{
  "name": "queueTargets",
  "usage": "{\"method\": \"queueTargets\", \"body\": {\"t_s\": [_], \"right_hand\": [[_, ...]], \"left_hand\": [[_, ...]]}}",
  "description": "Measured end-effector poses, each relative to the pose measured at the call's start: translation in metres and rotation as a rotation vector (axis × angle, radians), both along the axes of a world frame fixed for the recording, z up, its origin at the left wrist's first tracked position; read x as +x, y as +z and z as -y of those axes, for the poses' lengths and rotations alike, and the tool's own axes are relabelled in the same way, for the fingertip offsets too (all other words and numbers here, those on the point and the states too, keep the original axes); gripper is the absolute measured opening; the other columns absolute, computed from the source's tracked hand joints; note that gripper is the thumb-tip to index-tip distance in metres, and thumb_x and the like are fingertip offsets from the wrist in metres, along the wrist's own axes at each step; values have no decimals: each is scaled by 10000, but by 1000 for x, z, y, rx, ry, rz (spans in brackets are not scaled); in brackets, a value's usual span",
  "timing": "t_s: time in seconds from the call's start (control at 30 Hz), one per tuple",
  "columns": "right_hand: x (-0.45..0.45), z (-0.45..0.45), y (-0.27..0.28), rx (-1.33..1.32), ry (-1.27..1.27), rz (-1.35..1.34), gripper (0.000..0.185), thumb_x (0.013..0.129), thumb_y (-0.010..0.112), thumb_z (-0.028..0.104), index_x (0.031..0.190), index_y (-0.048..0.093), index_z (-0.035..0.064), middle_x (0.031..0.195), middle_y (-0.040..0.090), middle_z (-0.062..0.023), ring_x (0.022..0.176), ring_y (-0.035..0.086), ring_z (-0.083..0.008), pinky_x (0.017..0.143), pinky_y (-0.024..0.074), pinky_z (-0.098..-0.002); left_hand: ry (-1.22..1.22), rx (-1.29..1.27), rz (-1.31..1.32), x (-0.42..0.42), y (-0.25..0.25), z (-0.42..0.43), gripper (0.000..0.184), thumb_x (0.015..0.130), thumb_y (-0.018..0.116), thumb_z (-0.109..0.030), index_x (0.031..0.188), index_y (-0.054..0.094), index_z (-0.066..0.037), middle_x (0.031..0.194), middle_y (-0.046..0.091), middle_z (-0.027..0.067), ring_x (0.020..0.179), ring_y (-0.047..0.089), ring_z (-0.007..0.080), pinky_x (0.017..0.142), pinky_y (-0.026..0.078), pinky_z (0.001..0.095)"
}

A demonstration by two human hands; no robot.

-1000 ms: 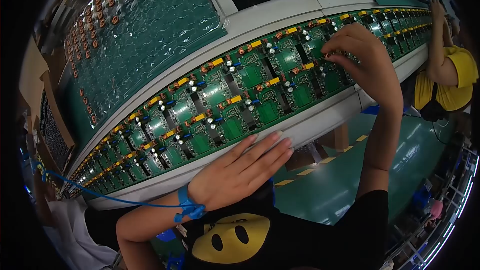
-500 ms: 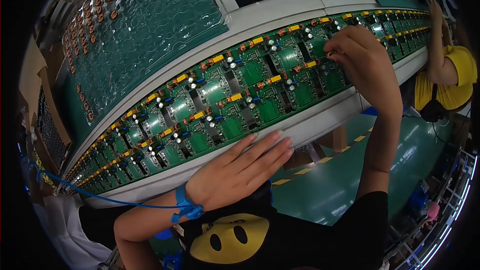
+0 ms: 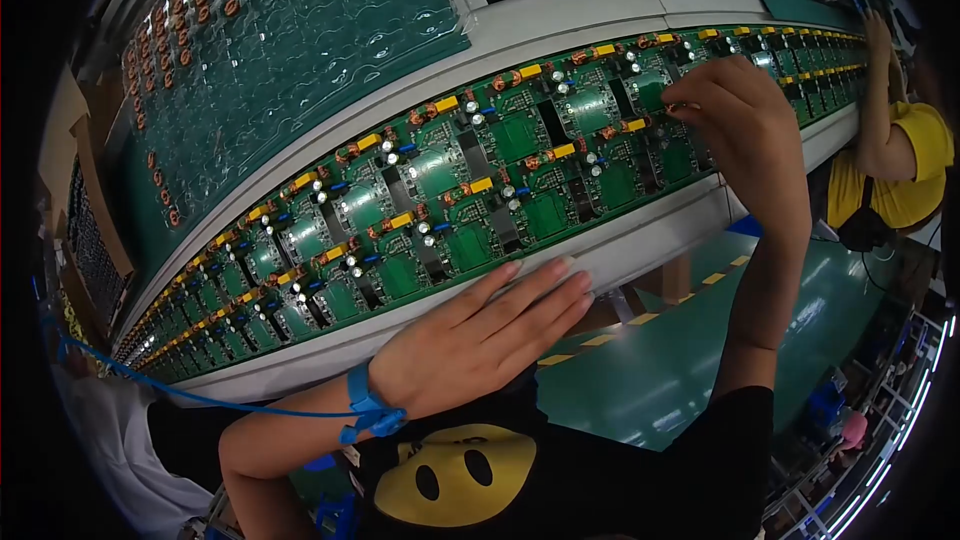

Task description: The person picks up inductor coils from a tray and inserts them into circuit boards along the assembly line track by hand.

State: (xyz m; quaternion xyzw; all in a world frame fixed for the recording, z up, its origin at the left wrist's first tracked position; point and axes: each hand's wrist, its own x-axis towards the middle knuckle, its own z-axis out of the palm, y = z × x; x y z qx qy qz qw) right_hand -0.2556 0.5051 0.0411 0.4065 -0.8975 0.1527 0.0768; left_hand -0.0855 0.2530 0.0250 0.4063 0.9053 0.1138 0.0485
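My left hand [image 3: 470, 340] lies flat with its fingers stretched along the near rail [image 3: 640, 237] and wears a blue wrist strap [image 3: 368, 402]. Over the right part of the circuit boards [image 3: 470, 243], my right hand [image 3: 735, 110] pinches a small copper-coloured coil [image 3: 684, 110], mostly hidden by the fingertips. The boards run in two long rows and carry yellow blocks, copper coils, silver cylinders and blue parts. The pinching fingers are close to a yellow block [image 3: 634, 126] of the lower row.
A clear bubbled tray [image 3: 330, 50] with copper coils sits behind the rail at the upper left. A cardboard box [image 3: 100, 200] stands at the far left. At the right, a co-worker in a yellow shirt [image 3: 920, 140] reaches toward the line.
The view has shifted slightly, so the boards and the tray appear displaced. My right hand remains pinched over the boards, and my left hand still rests on the rail.
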Motion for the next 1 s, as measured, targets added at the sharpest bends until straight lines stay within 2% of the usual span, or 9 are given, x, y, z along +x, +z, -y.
{"method": "queueTargets", "body": {"t_s": [0.13, 0.33, 0.67, 1.0], "right_hand": [[-4, 0, 0, -57, 54, -24, 136, 729, 691, -7, 857, 674, 38, 809, 627, -60, 786, 595, -262, 691, 472, -372], [-5, 1, 2, -41, 31, 0, 120, 728, 687, -4, 841, 677, 35, 806, 626, -60, 787, 595, -259, 691, 474, -364], [-9, 2, 4, -7, 81, 13, 105, 727, 655, -4, 824, 676, 32, 804, 622, -57, 797, 594, -253, 685, 477, -367], [-8, -4, -1, -72, 36, 94, 160, 719, 706, -16, 871, 692, 31, 786, 626, -77, 765, 604, -268, 678, 484, -364]], "left_hand": [[15, 20, -7, 2, -3, 0, 525, 899, 516, -137, 1421, 481, -93, 1497, 451, 42, 1406, 393, 213, 1180, 280, 392], [2, -2, -15, 2, -4, 0, 529, 903, 503, -147, 1428, 469, -93, 1507, 436, 41, 1410, 387, 212, 1198, 237, 404], [1, -5, -30, 3, -5, 1, 530, 908, 492, -150, 1434, 460, -88, 1510, 432, 46, 1414, 383, 218, 1201, 230, 405], [3, 18, -8, 4, -6, 1, 574, 892, 492, -142, 1457, 419, -78, 1529, 402, 56, 1426, 360, 219, 1204, 216, 407]]}}
